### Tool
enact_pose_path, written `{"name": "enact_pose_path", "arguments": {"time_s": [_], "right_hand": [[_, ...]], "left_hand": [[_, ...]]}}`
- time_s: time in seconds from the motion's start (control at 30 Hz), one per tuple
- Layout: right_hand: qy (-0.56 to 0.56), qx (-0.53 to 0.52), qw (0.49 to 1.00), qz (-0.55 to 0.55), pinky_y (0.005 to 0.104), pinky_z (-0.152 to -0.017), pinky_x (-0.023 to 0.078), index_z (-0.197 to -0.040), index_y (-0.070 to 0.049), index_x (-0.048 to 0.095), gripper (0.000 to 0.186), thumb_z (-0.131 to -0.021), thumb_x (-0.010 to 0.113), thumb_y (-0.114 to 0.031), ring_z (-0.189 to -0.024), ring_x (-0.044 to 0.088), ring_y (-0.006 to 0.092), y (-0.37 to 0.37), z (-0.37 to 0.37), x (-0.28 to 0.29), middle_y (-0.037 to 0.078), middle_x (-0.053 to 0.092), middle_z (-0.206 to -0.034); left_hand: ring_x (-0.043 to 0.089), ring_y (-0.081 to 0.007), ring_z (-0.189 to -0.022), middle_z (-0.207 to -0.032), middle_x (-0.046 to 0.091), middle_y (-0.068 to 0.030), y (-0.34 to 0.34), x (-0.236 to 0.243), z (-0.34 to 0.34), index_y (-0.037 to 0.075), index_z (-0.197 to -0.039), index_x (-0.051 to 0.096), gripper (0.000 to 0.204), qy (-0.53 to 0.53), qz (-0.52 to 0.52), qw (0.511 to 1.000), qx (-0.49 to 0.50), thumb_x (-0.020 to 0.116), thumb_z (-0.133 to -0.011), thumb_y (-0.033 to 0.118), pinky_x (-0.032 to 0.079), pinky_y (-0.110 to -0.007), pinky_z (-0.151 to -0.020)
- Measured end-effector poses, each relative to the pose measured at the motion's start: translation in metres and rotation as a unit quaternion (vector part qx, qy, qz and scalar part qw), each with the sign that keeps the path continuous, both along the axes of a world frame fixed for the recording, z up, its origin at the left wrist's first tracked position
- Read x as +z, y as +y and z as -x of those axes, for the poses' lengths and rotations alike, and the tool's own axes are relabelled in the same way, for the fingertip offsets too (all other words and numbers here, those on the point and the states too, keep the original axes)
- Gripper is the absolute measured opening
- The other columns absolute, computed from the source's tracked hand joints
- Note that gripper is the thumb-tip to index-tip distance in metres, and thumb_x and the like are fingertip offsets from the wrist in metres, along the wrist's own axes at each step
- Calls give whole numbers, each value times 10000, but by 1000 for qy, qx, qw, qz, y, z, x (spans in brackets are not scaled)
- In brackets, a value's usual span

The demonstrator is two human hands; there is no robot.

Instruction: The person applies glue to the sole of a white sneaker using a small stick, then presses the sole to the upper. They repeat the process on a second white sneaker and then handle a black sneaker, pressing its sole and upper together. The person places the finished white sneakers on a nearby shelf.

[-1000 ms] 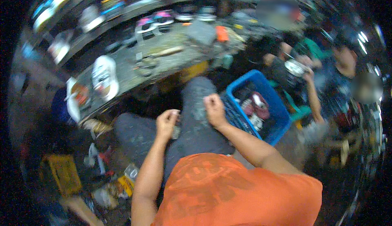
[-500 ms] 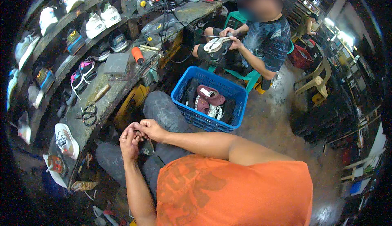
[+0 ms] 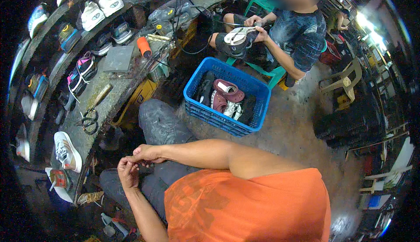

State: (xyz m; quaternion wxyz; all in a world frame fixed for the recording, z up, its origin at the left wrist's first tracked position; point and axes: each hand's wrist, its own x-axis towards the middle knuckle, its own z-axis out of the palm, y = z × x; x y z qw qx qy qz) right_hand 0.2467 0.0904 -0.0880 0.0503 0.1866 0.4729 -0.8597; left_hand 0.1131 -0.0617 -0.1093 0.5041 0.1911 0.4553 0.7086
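Observation:
Above my lap, my left hand [image 3: 127, 172] and my right hand [image 3: 146, 153] meet, fingertips pinched close together. Whatever they hold is too small or hidden to make out. Dark trousers [image 3: 164, 124] cover my legs beneath them. Left of my hands, on the workbench [image 3: 114, 83], lies a grey-and-white sneaker [image 3: 67, 152]. Black-handled scissors [image 3: 90, 121] and a tool with a wooden handle [image 3: 103, 94] lie farther up the bench.
A blue plastic basket [image 3: 189, 94] with maroon clogs [image 3: 229, 91] stands ahead on the floor. Beyond it a seated co-worker [image 3: 288, 36] holds a shoe [image 3: 239, 35]. Shelves at left carry several sneakers [image 3: 92, 16]. An orange-handled tool [image 3: 143, 47] lies on the bench.
My hands, still together, have shifted slightly left and down in the view. A dark piece seen below them earlier no longer shows. The camera view has turned a little.

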Motion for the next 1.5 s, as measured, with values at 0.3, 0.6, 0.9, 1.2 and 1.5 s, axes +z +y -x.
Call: {"name": "enact_pose_path", "arguments": {"time_s": [0.3, 0.6, 0.9, 1.2, 1.5], "right_hand": [[11, -4, 1000, 17, 287, -489, 413, -764, -129, 582, 461, -875, 808, -515, -571, 545, 111, 23, -27, 11, -3, 607, -690], [-11, 49, 999, 3, 279, -473, 366, -770, -123, 684, 532, -876, 735, -642, -571, 453, 86, 19, -19, 17, -17, 632, -687], [-53, -24, 998, -7, 310, -497, 393, -833, -72, 669, 660, -913, 615, -726, -606, 482, 117, 20, -11, 3, 11, 574, -694], [22, -169, 972, 163, 310, -505, 389, -1519, -63, 348, 1020, -906, 349, -878, -575, 483, 144, 30, -13, -5, 181, 627, -1268], [54, -109, 960, 252, 294, -475, 312, -1635, -120, 192, 1099, -881, 327, -908, -489, 358, 117, 35, -17, 3, 231, 571, -1448]], "left_hand": [[610, -120, -666, -921, 663, -52, 31, 13, -14, 49, -993, 627, 144, 31, -18, 997, -68, 712, -927, 144, 509, -241, -543], [569, -109, -625, -956, 647, -46, 25, 8, -7, 47, -1030, 598, 227, 39, -31, 997, -53, 706, -941, 226, 467, -242, -504], [555, -100, -607, -812, 619, -22, 38, 0, -20, 54, -1043, 598, 212, 99, 34, 994, 16, 618, -1027, 264, 445, -243, -519], [611, -74, -735, -901, 648, -6, 51, -14, -26, 37, -1068, 675, 189, 278, 123, 948, 95, 723, -983, 199, 504, -226, -596], [538, -62, -631, -801, 654, 2, 50, -7, -35, 15, -946, 680, 175, 342, 131, 917, 159, 749, -967, 174, 425, -229, -553]]}}
